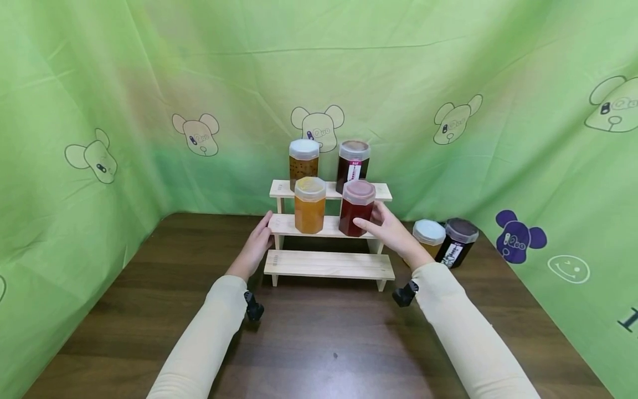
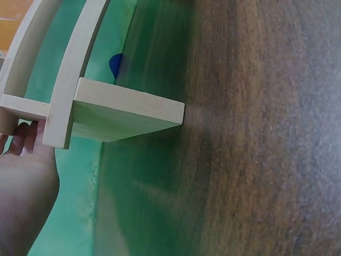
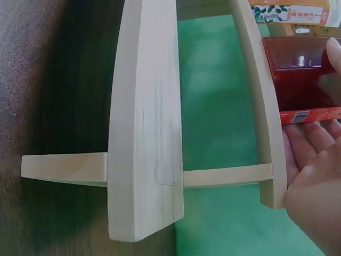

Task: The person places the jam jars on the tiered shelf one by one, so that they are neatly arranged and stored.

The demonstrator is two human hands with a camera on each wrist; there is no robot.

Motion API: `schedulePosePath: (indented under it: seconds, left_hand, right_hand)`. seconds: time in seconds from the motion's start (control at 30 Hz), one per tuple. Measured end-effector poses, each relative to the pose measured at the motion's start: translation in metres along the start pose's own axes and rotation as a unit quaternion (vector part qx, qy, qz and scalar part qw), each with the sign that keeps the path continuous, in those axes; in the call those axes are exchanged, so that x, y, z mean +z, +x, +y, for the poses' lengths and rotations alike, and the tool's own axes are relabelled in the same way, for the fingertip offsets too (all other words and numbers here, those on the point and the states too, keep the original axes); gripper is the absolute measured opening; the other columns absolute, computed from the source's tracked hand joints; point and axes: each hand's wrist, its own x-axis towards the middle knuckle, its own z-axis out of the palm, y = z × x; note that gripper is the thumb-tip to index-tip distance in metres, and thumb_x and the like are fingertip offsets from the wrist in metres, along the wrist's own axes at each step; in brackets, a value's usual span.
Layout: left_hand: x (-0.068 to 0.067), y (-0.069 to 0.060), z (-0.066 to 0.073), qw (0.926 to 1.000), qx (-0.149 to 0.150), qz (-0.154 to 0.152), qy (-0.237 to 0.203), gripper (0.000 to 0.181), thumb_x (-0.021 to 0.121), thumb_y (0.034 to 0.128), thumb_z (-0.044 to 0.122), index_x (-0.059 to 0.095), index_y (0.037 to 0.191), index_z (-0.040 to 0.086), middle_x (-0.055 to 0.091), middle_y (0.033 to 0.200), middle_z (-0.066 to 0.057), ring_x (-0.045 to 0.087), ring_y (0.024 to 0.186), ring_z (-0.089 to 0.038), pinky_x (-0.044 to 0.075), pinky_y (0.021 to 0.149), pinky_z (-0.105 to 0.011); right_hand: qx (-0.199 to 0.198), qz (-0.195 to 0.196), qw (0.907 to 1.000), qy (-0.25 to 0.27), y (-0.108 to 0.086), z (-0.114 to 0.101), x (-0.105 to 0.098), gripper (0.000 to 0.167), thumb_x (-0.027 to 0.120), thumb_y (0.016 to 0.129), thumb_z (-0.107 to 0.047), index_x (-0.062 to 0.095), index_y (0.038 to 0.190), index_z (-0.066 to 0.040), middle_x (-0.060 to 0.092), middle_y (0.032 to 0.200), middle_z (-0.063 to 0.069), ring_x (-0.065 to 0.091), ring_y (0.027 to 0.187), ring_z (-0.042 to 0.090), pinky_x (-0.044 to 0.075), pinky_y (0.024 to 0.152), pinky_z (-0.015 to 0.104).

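Note:
A jar of dark red contents [image 1: 355,217] stands at the right of the middle step of a pale wooden three-step rack [image 1: 329,263]. My right hand [image 1: 394,233] grips it, thumb across the front and fingers round the right side. In the right wrist view, fingers lie along the base of the red jar [image 3: 295,80]. My left hand [image 1: 256,244] rests against the rack's left end at the middle step, its fingers extended in the head view; the rack partly hides them in the left wrist view. An orange jar [image 1: 309,215] stands left of the red one.
On the top step stand a speckled amber jar [image 1: 303,168] and a dark jar with a white label [image 1: 345,174]. Right of the rack, a white-lidded jar [image 1: 428,233] and another dark jar [image 1: 456,244] are on the brown table [image 1: 319,343]. Green printed cloth [image 1: 239,66] surrounds the table.

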Motion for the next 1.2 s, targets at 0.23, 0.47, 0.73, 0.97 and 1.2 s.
schedulePosePath:
  seconds: [0.23,0.47,0.73,0.97,1.2]
  left_hand:
    - [-0.001,0.000,0.001,1.0000,0.000,0.007,0.001,0.057,0.026,0.1067,0.016,0.016,0.163,0.019,0.012,0.166,-0.002,0.018,0.150,-0.020,0.025,0.119,-0.044]
    - [-0.002,0.000,-0.003,0.9999,0.000,0.009,-0.005,0.057,0.025,0.1061,0.015,0.015,0.163,0.016,0.011,0.167,-0.003,0.018,0.150,-0.021,0.024,0.120,-0.046]
    - [-0.003,-0.001,-0.003,1.0000,0.006,0.007,0.001,0.057,0.024,0.1065,0.016,0.014,0.163,0.016,0.010,0.167,-0.004,0.017,0.150,-0.022,0.023,0.120,-0.046]
    - [-0.001,-0.001,-0.003,0.9998,0.001,0.002,0.019,0.057,0.025,0.1066,0.018,0.015,0.163,0.019,0.012,0.167,-0.002,0.018,0.150,-0.021,0.025,0.119,-0.044]
    - [0.000,-0.002,0.003,0.9999,0.000,-0.007,0.011,0.057,0.024,0.1071,0.016,0.014,0.163,0.017,0.009,0.167,-0.004,0.017,0.150,-0.022,0.024,0.120,-0.043]
  right_hand:
    - [-0.012,-0.005,0.9999,0.002,0.002,-0.002,0.002,0.082,0.067,0.095,-0.044,0.025,0.156,-0.011,0.044,0.150,0.016,0.040,0.140,0.029,0.028,0.117,0.051]
    - [-0.009,0.005,0.9999,-0.011,0.001,-0.004,0.005,0.080,0.068,0.095,-0.042,0.028,0.154,-0.006,0.045,0.149,0.019,0.041,0.139,0.032,0.030,0.116,0.051]
    - [-0.008,0.013,0.9999,-0.005,0.000,-0.001,0.007,0.082,0.070,0.093,-0.040,0.027,0.153,-0.005,0.043,0.151,0.020,0.038,0.142,0.033,0.029,0.117,0.051]
    - [-0.021,0.012,0.9997,0.009,-0.006,0.004,0.005,0.084,0.073,0.092,-0.034,0.025,0.154,-0.004,0.039,0.153,0.020,0.038,0.141,0.035,0.032,0.115,0.050]
    - [-0.026,-0.009,0.9980,0.057,-0.016,0.002,-0.006,0.083,0.070,0.096,-0.027,0.020,0.158,-0.005,0.034,0.157,0.020,0.035,0.143,0.034,0.030,0.116,0.050]
